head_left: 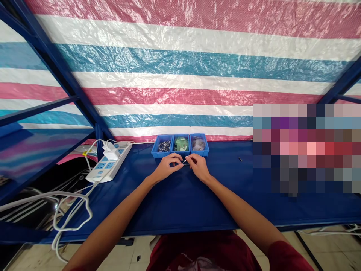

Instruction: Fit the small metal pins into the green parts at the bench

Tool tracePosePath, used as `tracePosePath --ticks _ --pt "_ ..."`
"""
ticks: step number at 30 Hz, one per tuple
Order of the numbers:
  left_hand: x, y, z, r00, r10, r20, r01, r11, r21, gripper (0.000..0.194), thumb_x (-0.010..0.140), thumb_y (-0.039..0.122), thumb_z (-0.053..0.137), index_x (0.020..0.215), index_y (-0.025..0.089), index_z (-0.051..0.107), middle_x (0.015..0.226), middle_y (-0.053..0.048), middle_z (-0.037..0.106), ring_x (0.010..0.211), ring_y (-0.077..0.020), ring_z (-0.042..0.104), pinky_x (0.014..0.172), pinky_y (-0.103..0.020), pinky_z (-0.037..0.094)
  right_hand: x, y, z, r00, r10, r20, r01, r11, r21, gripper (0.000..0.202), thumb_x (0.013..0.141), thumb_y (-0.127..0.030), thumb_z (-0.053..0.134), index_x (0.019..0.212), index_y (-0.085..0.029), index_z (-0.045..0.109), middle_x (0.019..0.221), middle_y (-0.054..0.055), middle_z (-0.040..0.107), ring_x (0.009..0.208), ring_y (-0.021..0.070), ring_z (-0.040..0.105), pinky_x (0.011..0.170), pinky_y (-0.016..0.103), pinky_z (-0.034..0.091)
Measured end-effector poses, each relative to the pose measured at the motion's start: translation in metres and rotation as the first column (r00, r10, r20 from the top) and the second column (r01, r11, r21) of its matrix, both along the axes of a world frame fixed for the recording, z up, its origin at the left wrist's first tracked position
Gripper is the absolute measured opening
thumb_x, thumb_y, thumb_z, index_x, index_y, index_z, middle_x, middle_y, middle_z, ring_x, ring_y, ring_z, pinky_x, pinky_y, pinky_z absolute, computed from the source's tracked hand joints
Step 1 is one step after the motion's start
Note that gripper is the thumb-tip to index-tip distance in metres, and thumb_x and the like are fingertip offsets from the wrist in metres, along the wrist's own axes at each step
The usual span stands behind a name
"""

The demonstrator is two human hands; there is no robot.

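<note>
Pinched in fingertips of left hand (167, 166) and right hand (200, 165): small pale piece (184, 162), just in front of 3 blue bins (163, 154). Possible faults: dropping onto blue desk (180, 205), from slack pinch; bending, from uneven pull.

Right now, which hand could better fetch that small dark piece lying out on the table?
Probably the right hand: the small dark piece lies on its side, while the left hand is farther across.
</note>
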State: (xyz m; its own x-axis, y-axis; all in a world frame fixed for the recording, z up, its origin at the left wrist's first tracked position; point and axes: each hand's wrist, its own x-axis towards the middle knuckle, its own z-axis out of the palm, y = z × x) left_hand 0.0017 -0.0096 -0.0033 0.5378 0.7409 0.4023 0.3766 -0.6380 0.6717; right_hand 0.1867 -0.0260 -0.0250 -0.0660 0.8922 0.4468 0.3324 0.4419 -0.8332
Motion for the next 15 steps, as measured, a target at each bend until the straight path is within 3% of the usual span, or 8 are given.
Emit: tracePosePath --ticks 9,15 --pt "0.0 0.0014 0.0067 0.996 0.08 0.042 -0.079 0.997 -0.021 0.032 0.088 0.034 0.052 0.068 0.015 0.067 0.089 -0.007 0.065 0.079 -0.0165 0.061 0.069 -0.026 0.046 -0.0001 0.0024 -0.0041 0.999 0.031 -0.027 -0.031 1.0 0.005 0.026 0.087 -0.041 0.052 0.082 -0.018 0.064 0.073 0.003 0.063 0.058 0.0139 0.055 0.055 0.025 0.043" --pt "-0.0009 0.004 -0.0015 0.994 0.109 0.011 -0.11 0.99 0.088 0.027 0.089 0.035 0.053 0.085 0.017 0.072 0.093 -0.007 0.066 0.079 -0.0165 0.061 0.064 -0.025 0.047 -0.0003 0.0022 -0.0048 0.999 0.026 -0.022 -0.025 0.999 0.019 0.026 0.088 -0.04 0.051 0.081 -0.019 0.064 0.071 0.003 0.063 0.058 0.0142 0.055 0.054 0.025 0.043"
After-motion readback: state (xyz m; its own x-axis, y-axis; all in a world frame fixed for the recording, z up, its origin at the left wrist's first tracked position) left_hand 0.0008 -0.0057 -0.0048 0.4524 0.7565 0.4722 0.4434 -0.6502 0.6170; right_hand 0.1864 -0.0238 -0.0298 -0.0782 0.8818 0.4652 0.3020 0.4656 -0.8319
